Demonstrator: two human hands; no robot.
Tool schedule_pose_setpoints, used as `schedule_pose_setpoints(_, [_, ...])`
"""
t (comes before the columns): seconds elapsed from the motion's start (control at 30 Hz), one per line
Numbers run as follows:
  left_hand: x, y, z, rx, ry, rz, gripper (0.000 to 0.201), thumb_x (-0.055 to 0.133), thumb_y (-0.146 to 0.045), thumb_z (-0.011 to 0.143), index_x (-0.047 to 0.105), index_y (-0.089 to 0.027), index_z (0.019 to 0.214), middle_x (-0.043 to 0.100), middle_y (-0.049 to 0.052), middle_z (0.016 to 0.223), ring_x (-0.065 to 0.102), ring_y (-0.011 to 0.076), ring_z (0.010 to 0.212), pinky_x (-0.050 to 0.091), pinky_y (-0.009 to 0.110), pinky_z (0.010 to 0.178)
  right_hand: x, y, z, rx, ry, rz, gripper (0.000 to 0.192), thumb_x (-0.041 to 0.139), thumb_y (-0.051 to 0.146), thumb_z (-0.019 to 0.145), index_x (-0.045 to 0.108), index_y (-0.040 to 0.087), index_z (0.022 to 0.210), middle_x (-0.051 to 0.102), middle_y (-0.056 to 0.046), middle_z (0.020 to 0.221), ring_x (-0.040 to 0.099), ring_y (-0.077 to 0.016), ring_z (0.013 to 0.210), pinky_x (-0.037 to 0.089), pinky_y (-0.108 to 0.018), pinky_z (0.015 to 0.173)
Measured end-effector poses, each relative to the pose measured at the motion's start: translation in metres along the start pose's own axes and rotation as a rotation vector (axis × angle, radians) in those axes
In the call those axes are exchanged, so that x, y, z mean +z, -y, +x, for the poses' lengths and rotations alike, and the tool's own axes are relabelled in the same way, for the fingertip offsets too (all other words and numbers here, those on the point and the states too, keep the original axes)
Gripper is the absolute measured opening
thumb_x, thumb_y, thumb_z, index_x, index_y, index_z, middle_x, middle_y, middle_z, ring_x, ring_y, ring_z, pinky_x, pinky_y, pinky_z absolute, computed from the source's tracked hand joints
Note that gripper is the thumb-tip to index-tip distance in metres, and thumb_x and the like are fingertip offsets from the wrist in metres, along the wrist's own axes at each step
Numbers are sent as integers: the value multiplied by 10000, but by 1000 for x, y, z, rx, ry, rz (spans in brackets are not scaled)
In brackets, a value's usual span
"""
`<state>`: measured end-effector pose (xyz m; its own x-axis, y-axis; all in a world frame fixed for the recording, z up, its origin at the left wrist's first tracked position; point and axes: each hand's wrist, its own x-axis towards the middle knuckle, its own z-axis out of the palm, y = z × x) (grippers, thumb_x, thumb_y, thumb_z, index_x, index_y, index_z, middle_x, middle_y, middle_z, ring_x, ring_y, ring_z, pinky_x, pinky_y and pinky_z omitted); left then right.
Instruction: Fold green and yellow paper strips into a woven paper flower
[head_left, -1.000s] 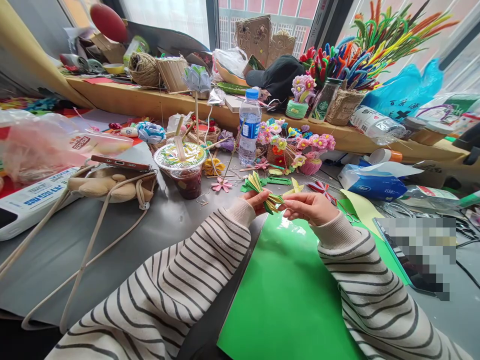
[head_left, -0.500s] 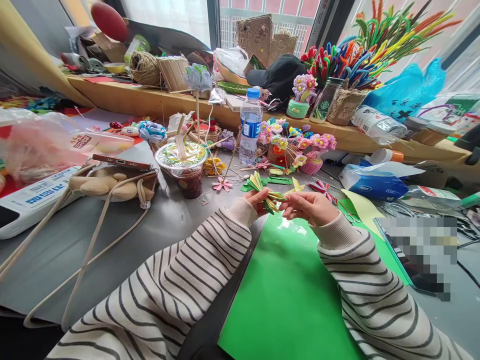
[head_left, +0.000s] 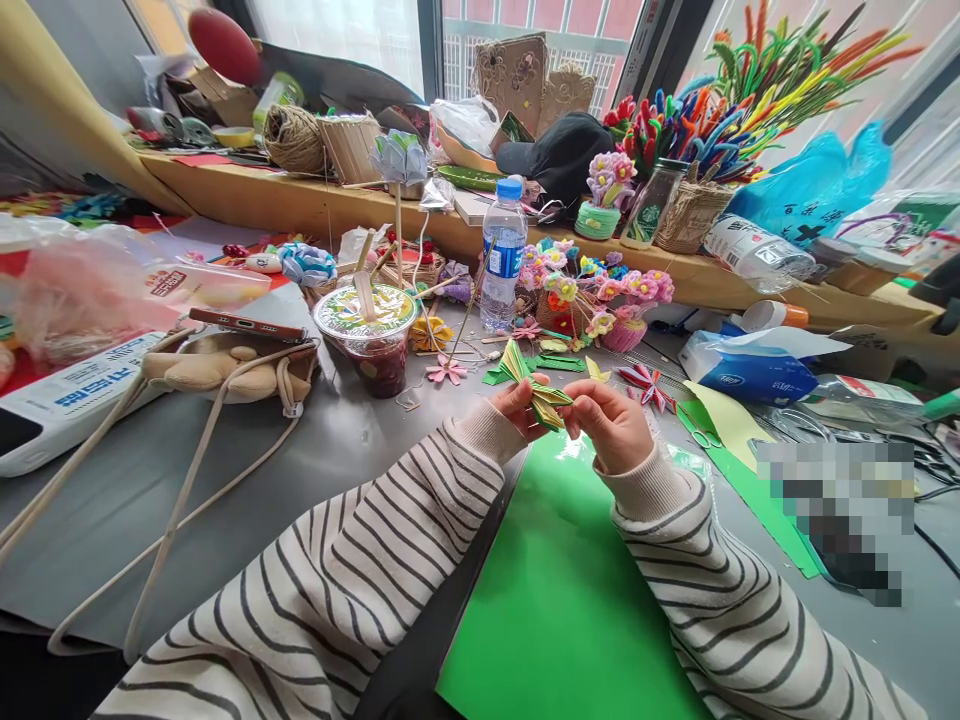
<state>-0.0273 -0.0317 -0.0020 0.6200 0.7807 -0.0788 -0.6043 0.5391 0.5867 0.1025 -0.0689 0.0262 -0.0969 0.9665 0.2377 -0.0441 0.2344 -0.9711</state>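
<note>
Both hands hold a small pleated paper piece (head_left: pixel 541 392), yellow and green, folded like a fan, just above the far edge of a green paper sheet (head_left: pixel 570 590). My left hand (head_left: pixel 519 406) pinches its left side. My right hand (head_left: pixel 611 424) grips the right end with curled fingers. Both arms wear striped sleeves with cream cuffs.
A lidded drink cup (head_left: pixel 367 335) and a water bottle (head_left: pixel 502 255) stand beyond my hands. Paper flowers (head_left: pixel 592 290), a tissue pack (head_left: pixel 742 365), a plush bag with a phone (head_left: pixel 232 360) and a pipe-cleaner basket (head_left: pixel 690 205) crowd the grey table and wooden sill.
My right hand has moved left and closer to the left hand, its wrist turning upward, while still gripping the pleated piece. The left hand has barely moved.
</note>
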Motion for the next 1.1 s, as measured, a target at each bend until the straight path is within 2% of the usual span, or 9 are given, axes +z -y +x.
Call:
schedule_pose_setpoints(0.17, [-7,3,-1,56,147,16,327,643,-407,565,543,-197,796,626,-21,681,596,140,667,420,292,709,6,3,-4,-82,18,-43,246,531,433,684,545,192,728,496,36,547,412,-63,422,341,-220,426])
schedule_pose_setpoints(0.4, [-2,2,-3,59,248,66,344,648,-431,540,531,-203,770,621,-9,684,592,183,628,425,335,635,12,6,-9,-157,-46,-160,285,434,467,737,510,193,754,446,36,563,425,-68,420,363,-220,411])
schedule_pose_setpoints(0.63, [-1,2,-4,94,212,81,324,684,-351,519,553,-202,774,613,10,757,579,190,712,434,330,627,13,6,-12,-236,-49,-212,238,350,401,801,473,199,769,427,23,653,430,-58,442,360,-206,406])
schedule_pose_setpoints(0.83, [-2,-2,-5,107,140,111,339,709,-316,486,565,-204,771,600,-8,762,571,166,801,413,323,763,7,14,-11,-424,-66,-511,236,307,306,828,494,184,749,446,3,619,440,-92,507,391,-251,517])
schedule_pose_setpoints(0.97, [-1,-3,-5,151,150,128,314,699,-286,507,575,-205,783,596,-13,755,576,152,786,422,306,763,1,19,-9,-510,-41,-662,202,332,229,819,518,178,760,469,-12,604,454,-114,546,396,-263,534])
schedule_pose_setpoints(1.1, [1,-4,-5,176,70,155,288,686,-275,528,576,-200,783,585,-16,740,575,141,744,429,309,750,-1,18,-8,-567,-31,-728,183,365,208,806,543,181,775,524,-25,628,490,-131,614,416,-270,567])
